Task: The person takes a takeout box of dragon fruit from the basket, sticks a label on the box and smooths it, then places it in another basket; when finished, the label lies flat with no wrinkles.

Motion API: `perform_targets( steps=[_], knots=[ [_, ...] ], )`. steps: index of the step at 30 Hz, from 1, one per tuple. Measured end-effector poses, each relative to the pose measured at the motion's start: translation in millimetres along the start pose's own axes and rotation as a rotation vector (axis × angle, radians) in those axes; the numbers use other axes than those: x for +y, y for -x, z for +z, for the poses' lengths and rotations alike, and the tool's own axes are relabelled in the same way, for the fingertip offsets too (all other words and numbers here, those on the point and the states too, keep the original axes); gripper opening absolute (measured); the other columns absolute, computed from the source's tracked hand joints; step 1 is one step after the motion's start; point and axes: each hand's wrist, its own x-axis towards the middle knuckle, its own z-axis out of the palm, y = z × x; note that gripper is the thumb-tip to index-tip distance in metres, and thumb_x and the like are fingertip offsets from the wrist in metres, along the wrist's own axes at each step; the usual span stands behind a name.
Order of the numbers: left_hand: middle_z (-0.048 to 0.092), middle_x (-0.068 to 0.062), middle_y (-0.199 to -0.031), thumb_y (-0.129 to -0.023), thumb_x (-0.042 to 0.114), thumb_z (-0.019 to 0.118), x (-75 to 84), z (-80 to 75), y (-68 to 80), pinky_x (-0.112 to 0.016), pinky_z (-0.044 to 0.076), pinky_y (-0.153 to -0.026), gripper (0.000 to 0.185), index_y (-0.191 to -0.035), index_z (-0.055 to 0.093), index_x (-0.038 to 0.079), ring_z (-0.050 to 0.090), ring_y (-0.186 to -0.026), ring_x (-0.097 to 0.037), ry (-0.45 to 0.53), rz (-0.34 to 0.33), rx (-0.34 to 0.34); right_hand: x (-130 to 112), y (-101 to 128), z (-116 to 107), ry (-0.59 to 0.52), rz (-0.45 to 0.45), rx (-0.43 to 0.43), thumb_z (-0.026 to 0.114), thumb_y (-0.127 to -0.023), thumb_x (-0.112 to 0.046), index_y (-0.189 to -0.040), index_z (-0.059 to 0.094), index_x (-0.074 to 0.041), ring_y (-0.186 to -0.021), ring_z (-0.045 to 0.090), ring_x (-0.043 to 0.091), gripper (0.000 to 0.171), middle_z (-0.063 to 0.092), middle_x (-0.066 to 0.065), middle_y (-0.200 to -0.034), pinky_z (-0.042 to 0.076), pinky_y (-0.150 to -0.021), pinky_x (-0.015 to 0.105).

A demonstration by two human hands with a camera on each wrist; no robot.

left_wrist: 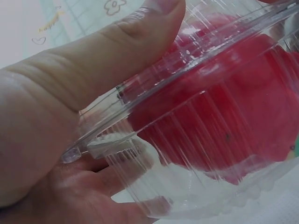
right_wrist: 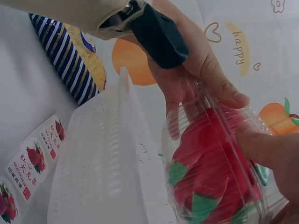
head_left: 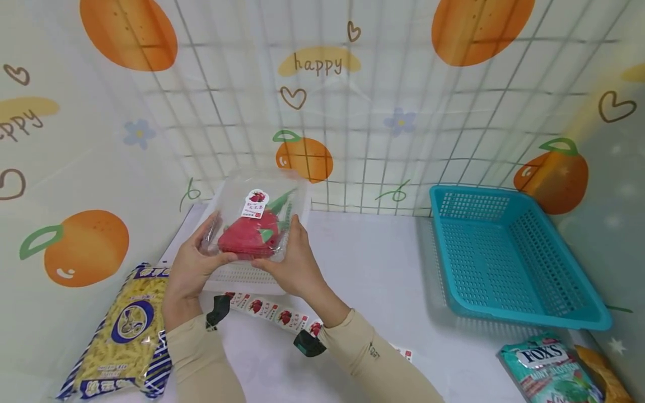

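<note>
Both hands hold a clear plastic clamshell box (head_left: 221, 224), with a red dragon fruit (head_left: 247, 238) with green tips inside. A fruit sticker (head_left: 255, 204) is on its lid. My left hand (head_left: 190, 266) grips the left side, thumb over the lid edge and fingers beneath, as the left wrist view shows. At the opposite side my right hand (head_left: 298, 260) grips the box, its thumb along the near edge. The lid rim (left_wrist: 187, 67) lies against the tray part. Behind and below the box is a white perforated basket (head_left: 247, 282).
A strip of fruit stickers (head_left: 282, 317) lies on the table under the forearms. To the left is a bag of pasta (head_left: 128, 336). A blue basket (head_left: 529, 318) stands at the right, with a green FOX'S bag (head_left: 551, 372) and an orange-brown packet (head_left: 597, 364) before it.
</note>
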Motion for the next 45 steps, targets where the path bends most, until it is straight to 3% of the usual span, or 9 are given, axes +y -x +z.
perform_targets(
  steps=[7, 18, 25, 28, 38, 45],
  knots=[
    [0.016, -0.005, -0.173, -0.082, 0.003, 0.084, -5.5, -3.9, -2.7, -0.008, 0.05, -0.091, 0.101, -0.163, 0.026, 0.021, 0.015, -0.158, -0.033, 0.048, -0.016, 0.002, -1.2, -6.9, 5.7, 0.031, 0.035, -0.025, 0.085, -0.083, -0.036, -0.164, 0.003, -0.005, -0.153, 0.031, 0.037, 0.119, 0.019, 0.018, -0.168, 0.044, -0.111, 0.058],
    [0.019, -0.008, -0.172, -0.082, 0.004, 0.084, -13.1, -8.2, -14.0, -0.005, 0.047, -0.093, 0.098, -0.162, 0.029, 0.019, 0.011, -0.16, -0.029, 0.021, -0.016, -0.001, 1.8, -14.8, 10.5, 0.049, 0.067, -0.009, 0.084, -0.084, -0.036, -0.164, 0.005, -0.005, -0.152, 0.034, 0.036, 0.117, 0.024, 0.019, -0.167, 0.043, -0.114, 0.056],
    [0.019, -0.005, -0.172, -0.082, 0.001, 0.083, -14.5, -9.5, -14.1, -0.006, 0.048, -0.092, 0.099, -0.162, 0.029, 0.022, 0.012, -0.16, -0.028, 0.122, -0.065, 0.018, 1.3, -17.6, 13.6, 0.04, 0.08, -0.015, 0.084, -0.084, -0.036, -0.164, 0.005, -0.005, -0.152, 0.034, 0.036, 0.116, 0.023, 0.018, -0.167, 0.043, -0.114, 0.055],
    [0.018, -0.006, -0.172, -0.083, 0.002, 0.083, -15.0, -10.2, -14.1, -0.007, 0.048, -0.093, 0.099, -0.162, 0.028, 0.023, 0.013, -0.16, -0.03, 0.116, -0.077, 0.025, 0.8, -18.6, 14.9, 0.049, 0.087, -0.019, 0.084, -0.085, -0.036, -0.164, 0.005, -0.004, -0.151, 0.035, 0.036, 0.116, 0.024, 0.019, -0.167, 0.043, -0.115, 0.054],
    [0.016, -0.002, -0.173, -0.085, 0.012, 0.083, -19.3, -11.5, -19.9, -0.012, 0.039, -0.107, 0.099, -0.163, 0.024, 0.023, 0.012, -0.16, -0.026, 0.002, -0.104, 0.011, 2.8, -24.6, 18.0, 0.068, 0.135, -0.011, 0.085, -0.084, -0.035, -0.164, 0.007, -0.004, -0.149, 0.038, 0.036, 0.116, 0.027, 0.02, -0.166, 0.045, -0.113, 0.053],
    [0.017, 0.002, -0.172, -0.085, 0.024, 0.084, -24.0, -15.9, -20.7, -0.015, 0.032, -0.112, 0.101, -0.164, 0.021, 0.027, 0.014, -0.16, -0.021, -0.15, -0.145, 0.033, 8.1, -29.5, 25.2, 0.079, 0.158, -0.024, 0.084, -0.085, -0.036, -0.164, 0.007, -0.006, -0.149, 0.04, 0.035, 0.115, 0.028, 0.018, -0.165, 0.046, -0.112, 0.051]
  ],
)
